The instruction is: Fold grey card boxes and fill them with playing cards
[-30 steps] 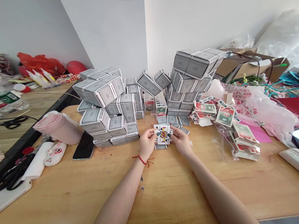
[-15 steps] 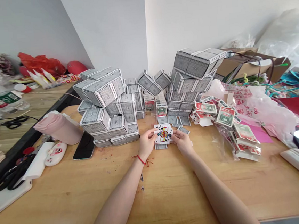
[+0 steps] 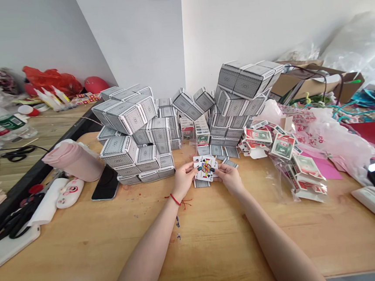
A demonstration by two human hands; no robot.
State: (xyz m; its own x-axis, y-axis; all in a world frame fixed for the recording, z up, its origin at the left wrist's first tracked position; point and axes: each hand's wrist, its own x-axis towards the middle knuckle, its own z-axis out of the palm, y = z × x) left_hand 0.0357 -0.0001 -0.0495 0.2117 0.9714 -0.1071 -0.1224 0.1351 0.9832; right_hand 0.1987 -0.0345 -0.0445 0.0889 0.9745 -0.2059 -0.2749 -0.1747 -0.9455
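Between my two hands is a playing card (image 3: 205,168), a jack of spades facing up, with at least one more card showing behind its edge. My left hand (image 3: 184,178) pinches its left side between thumb and fingers. On the opposite side, my right hand (image 3: 229,176) grips the right edge, thumb on the face. Just below the held cards, a patterned card back (image 3: 202,184) lies on the table. More loose cards (image 3: 230,163) lie face down behind my right hand.
Grey boxes folded from cards form a left stack (image 3: 136,151) and a right stack (image 3: 236,97). Opened card packs (image 3: 283,145) lie at right beside a plastic bag (image 3: 318,129). A phone (image 3: 104,182) and a pink cup (image 3: 74,159) are at left.
The held cards have shifted very slightly, with a little more of the rear card showing at the right. Both hands keep their grip in nearly the same place.
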